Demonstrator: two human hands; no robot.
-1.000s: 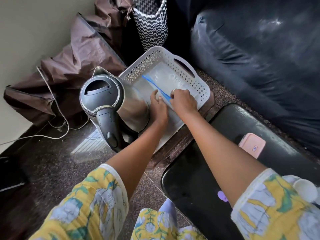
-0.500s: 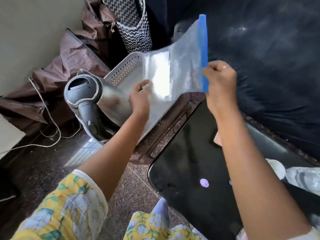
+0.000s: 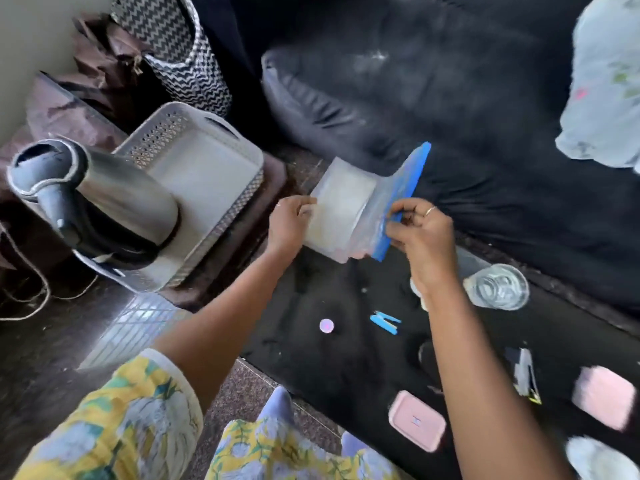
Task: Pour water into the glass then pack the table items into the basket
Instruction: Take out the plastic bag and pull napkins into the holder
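Note:
Both hands hold a clear plastic zip bag (image 3: pixel 341 211) with a blue seal strip above the far edge of the black table (image 3: pixel 311 358). My left hand (image 3: pixel 289 220) grips the bag's bottom end. My right hand (image 3: pixel 420 233) pinches the blue strip. The white perforated basket (image 3: pixel 242 188) sits to the left on a low brown stand, with a steel electric kettle (image 3: pixel 104 202) leaning in its near end. A glass (image 3: pixel 497 286) with water stands on the table right of my right hand.
On the table lie a small blue stapler (image 3: pixel 384 322), a round lilac piece (image 3: pixel 326 326), a pink case (image 3: pixel 417 420), another pink item (image 3: pixel 604 398) and a dark packet (image 3: pixel 523 374). A dark beanbag (image 3: pixel 450 109) sits behind, a zigzag bag (image 3: pixel 180 50) at the back left.
The bag was lifted out of the basket and carried right, now held low over the table. The view swung right, bringing the glass and small table items into sight.

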